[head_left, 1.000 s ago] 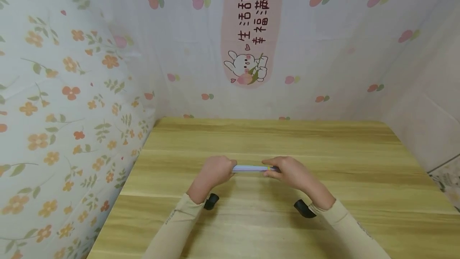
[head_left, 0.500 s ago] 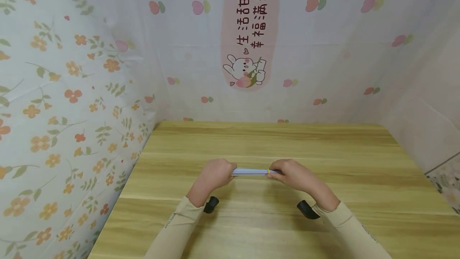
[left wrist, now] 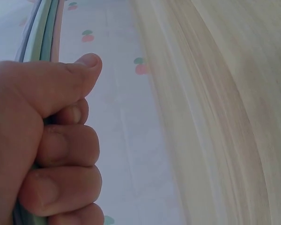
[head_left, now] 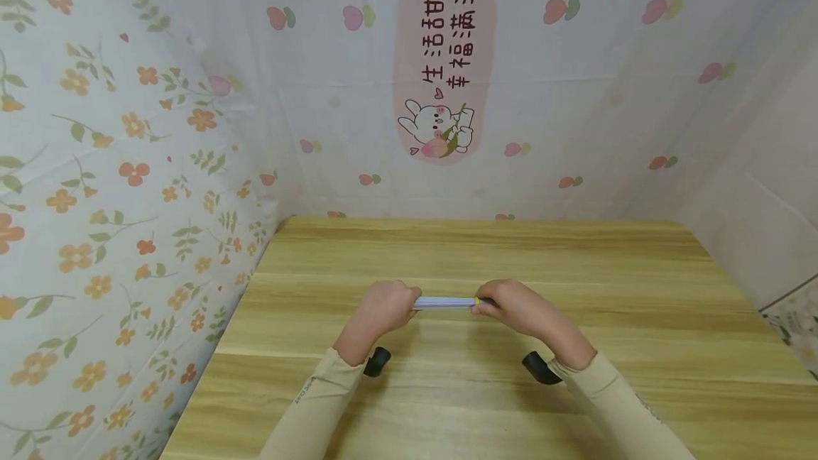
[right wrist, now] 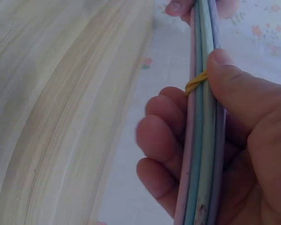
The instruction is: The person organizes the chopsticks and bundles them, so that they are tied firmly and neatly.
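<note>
Between my two hands, a bundle of slim pencil-like sticks (head_left: 444, 302) in pastel pink, teal, green and purple is held level above the table. A yellow rubber band (right wrist: 195, 84) is wound round it near the right end. My left hand (head_left: 388, 304) grips the left end in a fist; in the left wrist view its thumb (left wrist: 72, 77) lies across the sticks. My right hand (head_left: 514, 306) holds the other end. In the right wrist view, its thumb (right wrist: 239, 86) presses the bundle beside the band, and its fingers (right wrist: 157, 136) curl behind. Both ends are partly hidden by the hands.
Under the hands is a wood-grain table (head_left: 447, 389). A white cloth printed with fruit and a rabbit (head_left: 332, 91) hangs behind it. Floral cloth (head_left: 128, 233) covers the left side. Dark wrist pieces (head_left: 378, 361) show below both hands.
The right index finger, held out straight a second ago, has drawn in to the bundle by the band. The right hand shifted slightly right, then back. The left hand keeps its grip.
</note>
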Demonstrator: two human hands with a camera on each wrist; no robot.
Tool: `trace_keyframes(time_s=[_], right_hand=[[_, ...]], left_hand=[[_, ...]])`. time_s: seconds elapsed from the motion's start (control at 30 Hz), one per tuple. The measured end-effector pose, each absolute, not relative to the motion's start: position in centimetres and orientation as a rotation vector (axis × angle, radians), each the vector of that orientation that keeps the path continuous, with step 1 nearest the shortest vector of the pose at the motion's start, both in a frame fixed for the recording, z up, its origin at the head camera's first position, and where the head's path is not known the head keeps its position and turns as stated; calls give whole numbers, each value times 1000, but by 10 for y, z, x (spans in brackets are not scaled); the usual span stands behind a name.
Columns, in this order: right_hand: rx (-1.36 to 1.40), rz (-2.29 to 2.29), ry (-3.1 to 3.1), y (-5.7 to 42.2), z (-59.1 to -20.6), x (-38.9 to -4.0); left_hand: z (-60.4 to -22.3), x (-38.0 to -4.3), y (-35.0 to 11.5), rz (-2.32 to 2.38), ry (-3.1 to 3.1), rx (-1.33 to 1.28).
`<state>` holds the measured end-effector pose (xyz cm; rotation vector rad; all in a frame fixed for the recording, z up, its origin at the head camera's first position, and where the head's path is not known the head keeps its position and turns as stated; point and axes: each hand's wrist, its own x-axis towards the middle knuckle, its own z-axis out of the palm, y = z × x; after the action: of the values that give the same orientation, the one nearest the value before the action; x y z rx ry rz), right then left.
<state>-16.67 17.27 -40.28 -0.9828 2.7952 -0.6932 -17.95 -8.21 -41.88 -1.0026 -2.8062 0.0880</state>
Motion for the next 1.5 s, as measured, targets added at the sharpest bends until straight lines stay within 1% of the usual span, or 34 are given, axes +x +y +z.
trace_keyframes(time_s=[0.7,1.2,1.5], right_hand=[[-1104,-617,2903,168,-408,-166],[-1041,-605,3004,161,-412,-161],[-1053,-505,3041,157,-417,-160]], left_hand=[[-417,-179,-81,74,-2813,-980],[-419,-178,-79,111,-2777,-989],[-423,-179,-80,104,-2744,-1001]])
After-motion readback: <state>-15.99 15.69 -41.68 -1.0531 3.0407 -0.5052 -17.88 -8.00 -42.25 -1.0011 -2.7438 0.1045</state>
